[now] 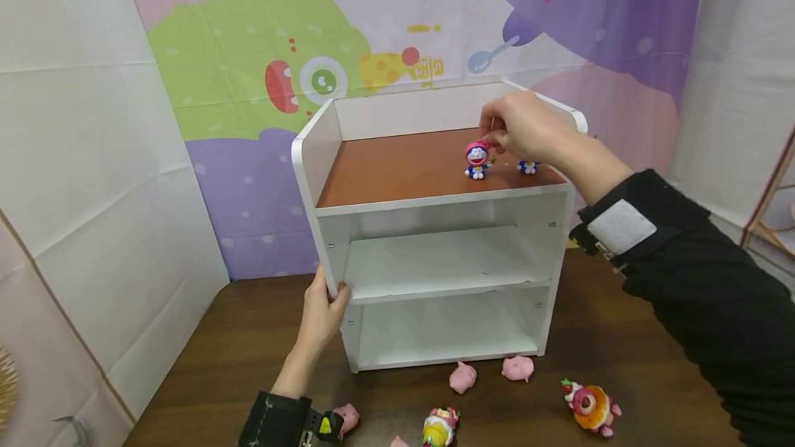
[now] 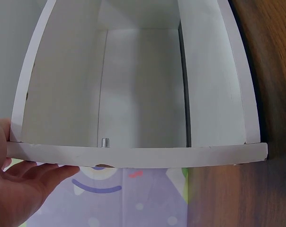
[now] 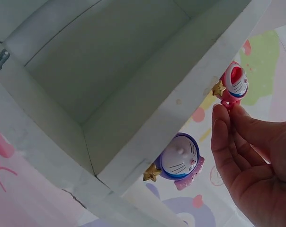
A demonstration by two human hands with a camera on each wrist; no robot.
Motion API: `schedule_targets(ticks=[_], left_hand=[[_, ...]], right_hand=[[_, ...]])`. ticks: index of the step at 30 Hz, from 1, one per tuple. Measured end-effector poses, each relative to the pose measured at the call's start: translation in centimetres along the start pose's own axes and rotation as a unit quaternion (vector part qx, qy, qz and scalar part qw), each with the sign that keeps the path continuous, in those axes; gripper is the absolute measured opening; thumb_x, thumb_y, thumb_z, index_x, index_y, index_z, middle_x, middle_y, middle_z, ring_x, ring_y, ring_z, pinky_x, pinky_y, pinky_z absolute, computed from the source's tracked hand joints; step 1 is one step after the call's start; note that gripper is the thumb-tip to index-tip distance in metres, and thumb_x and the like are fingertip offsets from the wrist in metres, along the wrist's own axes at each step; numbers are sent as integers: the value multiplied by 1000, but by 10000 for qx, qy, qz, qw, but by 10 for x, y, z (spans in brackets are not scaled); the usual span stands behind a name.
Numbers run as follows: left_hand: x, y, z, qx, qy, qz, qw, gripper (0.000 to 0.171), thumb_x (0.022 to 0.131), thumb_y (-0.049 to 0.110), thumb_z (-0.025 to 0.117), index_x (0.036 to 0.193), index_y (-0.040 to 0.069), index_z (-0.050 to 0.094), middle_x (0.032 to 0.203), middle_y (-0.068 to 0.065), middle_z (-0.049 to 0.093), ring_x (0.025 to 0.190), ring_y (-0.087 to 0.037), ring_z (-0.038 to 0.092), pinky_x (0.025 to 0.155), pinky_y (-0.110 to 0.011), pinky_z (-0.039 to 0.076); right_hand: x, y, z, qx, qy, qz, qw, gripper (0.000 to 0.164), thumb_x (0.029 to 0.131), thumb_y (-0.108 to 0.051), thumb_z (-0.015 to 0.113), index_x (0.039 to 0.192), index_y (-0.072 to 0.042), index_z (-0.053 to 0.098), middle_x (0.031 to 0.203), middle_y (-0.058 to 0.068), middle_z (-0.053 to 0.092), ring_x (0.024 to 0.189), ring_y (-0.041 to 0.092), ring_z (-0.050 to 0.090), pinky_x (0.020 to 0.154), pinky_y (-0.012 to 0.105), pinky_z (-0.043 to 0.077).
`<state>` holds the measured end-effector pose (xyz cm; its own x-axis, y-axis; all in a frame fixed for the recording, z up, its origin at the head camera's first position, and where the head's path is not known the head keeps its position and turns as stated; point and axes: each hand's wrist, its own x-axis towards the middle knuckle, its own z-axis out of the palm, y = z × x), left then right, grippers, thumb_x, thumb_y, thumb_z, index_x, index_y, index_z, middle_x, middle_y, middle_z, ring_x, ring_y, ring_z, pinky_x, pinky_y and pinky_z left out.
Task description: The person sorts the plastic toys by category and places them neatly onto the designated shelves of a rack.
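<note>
A small white shelf unit (image 1: 441, 200) with a brown top board (image 1: 385, 164) stands on the dark wooden table. My right hand (image 1: 528, 123) is over the top board's right part, its thumb and fingers pinching the loop on the head of a cat figurine (image 1: 477, 155) in a pink hood. In the right wrist view that figurine (image 3: 236, 81) is at the board's front edge, a gold star at its side. Another cat figurine (image 3: 181, 158) stands farther right, partly hidden by my wrist in the head view. My left hand (image 1: 319, 312) grips the unit's left side panel (image 2: 133, 156).
Several pink pig figurines (image 1: 462, 378) lie on the table in front of the unit. Two colourful figurines, one with yellow (image 1: 439, 426) and one with orange (image 1: 591, 407), lie there too. A cartoon-print cloth (image 1: 248, 205) hangs behind, with white cloth at both sides.
</note>
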<state>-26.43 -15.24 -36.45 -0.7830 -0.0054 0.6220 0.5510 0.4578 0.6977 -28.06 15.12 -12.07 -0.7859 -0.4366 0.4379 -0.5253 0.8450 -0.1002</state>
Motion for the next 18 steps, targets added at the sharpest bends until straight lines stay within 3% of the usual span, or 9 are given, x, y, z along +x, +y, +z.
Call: schedule_targets(ticks=[8,18], left_hand=[[0,-1,1,50,55,48,10000,41,76,-11,47,117,-6,44,105,-27,55,93,-35,53,74,-49,44],[1,-1,2,157,128,70,9998,39,74,-9,49,113,-6,44,101,-27,56,90,-35,54,73,-49,45]], right_hand=[[-2,0,3,111,164,-88,9998,16,77,9,48,78,0,61,69,9,60,67,21,54,62,32,40],[-7,-6,-3,206,168,-38,9996,17,77,7,53,93,3,59,83,17,61,78,28,56,69,38,43]])
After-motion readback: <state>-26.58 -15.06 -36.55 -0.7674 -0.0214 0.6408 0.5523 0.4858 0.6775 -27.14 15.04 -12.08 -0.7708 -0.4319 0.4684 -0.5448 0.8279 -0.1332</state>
